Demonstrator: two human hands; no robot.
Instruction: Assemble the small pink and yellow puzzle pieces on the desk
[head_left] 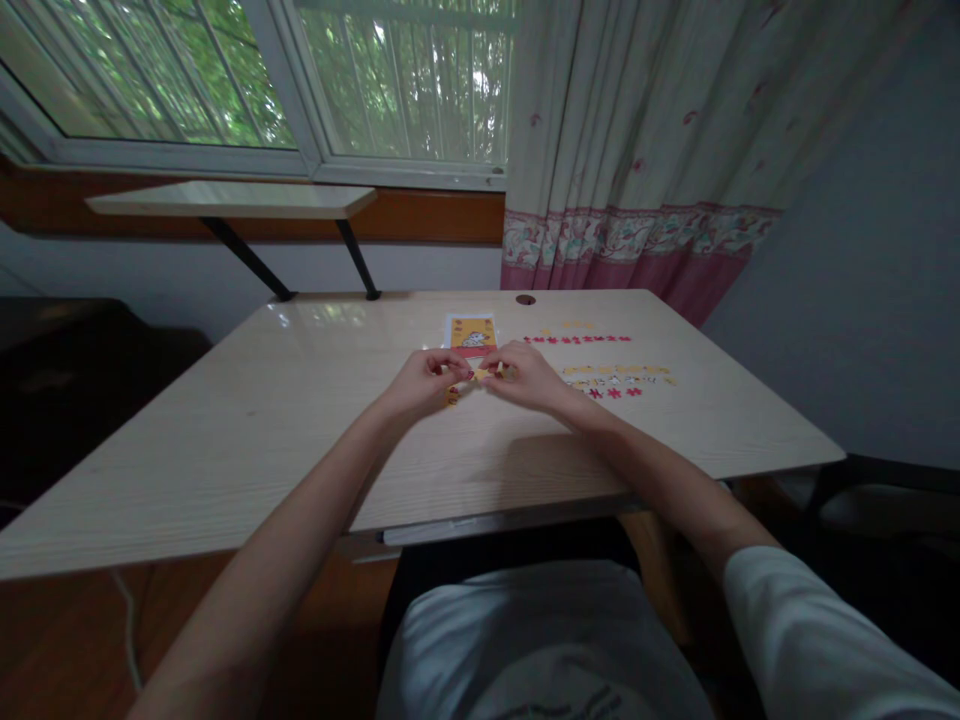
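My left hand (431, 382) and my right hand (523, 374) meet over the middle of the desk, fingertips pinched together. Between them is a small yellow piece (480, 375), perhaps paper or foam, gripped from both sides. Just beyond the fingers lies a yellow and red picture card (473, 335) with a white animal figure, in a clear sleeve. Below my left fingers rests a small yellow and red piece (452, 397). To the right of my right hand are rows of small cut-outs: red flower-like pieces (614, 393), a red row (577, 340) and yellow pieces (630, 370).
The pale wooden desk (300, 420) has a raised shelf (240, 200) on black legs at its back left. A round cable hole (526, 299) sits near the back edge. Behind are a window (405, 90) and a curtain (637, 150). A dark chair part (892, 475) stands at right.
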